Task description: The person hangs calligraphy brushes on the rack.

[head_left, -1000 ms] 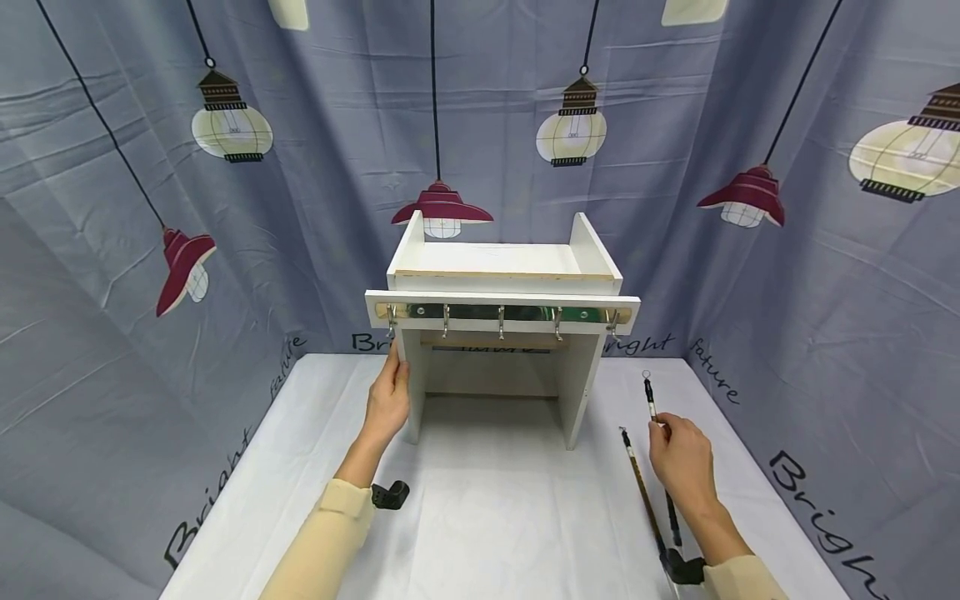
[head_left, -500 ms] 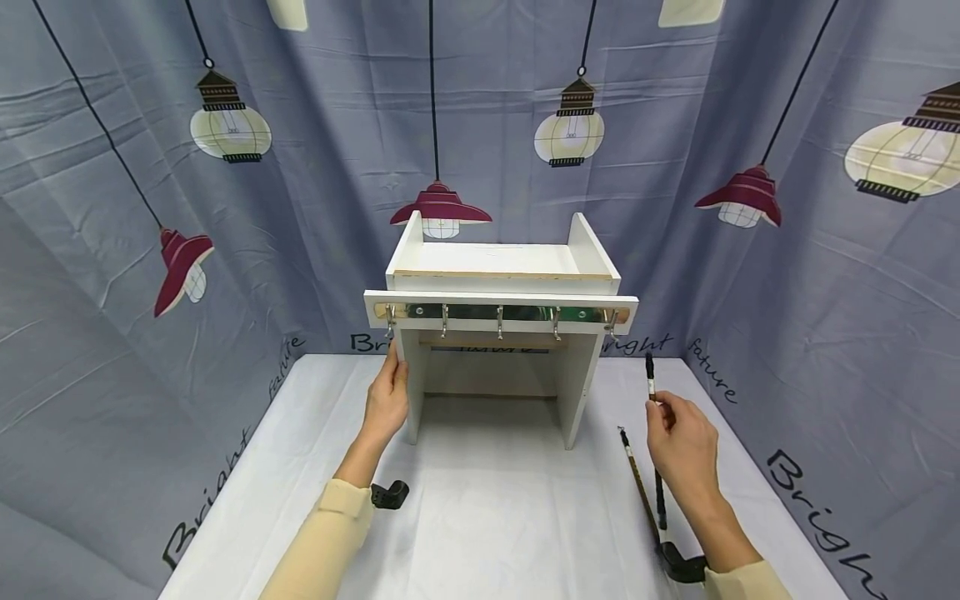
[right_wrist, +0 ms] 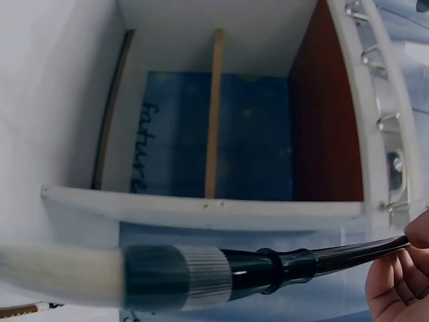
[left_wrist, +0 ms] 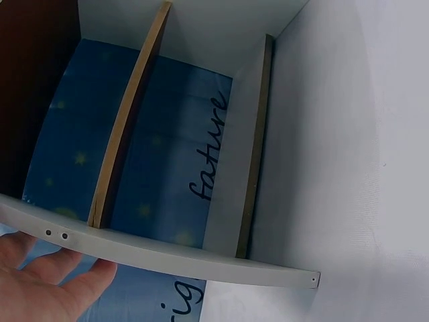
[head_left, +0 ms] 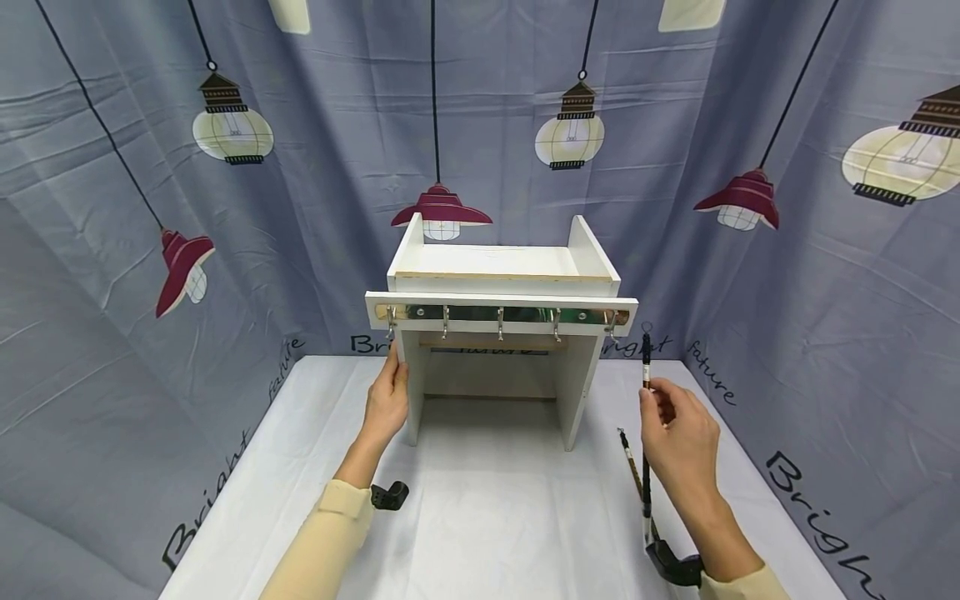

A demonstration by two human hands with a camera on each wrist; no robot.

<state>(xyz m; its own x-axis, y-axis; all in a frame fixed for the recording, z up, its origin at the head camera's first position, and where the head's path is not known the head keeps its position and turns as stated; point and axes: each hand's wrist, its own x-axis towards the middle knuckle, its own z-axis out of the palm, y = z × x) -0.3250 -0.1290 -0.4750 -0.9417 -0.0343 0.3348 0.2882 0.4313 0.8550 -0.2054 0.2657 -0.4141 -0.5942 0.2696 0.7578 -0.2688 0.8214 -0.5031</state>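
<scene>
Brush (right_wrist: 208, 276), pinched by the right hand (head_left: 682, 437), has been raised, seemingly nearer the hooks (head_left: 501, 323); rack (head_left: 504, 286) is touched by extended left hand (head_left: 386, 404) fingers.

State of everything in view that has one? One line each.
Black-handled brush: held upright, bristles down
Brown-handled brush: lying on the white tablecloth, partly hidden
Right hand: pinching the black-handled brush
Left hand: fingers against the shelf's left side panel
White shelf: standing upright
Hook rail: mounted across shelf front
Curtain: hanging, creased
</scene>
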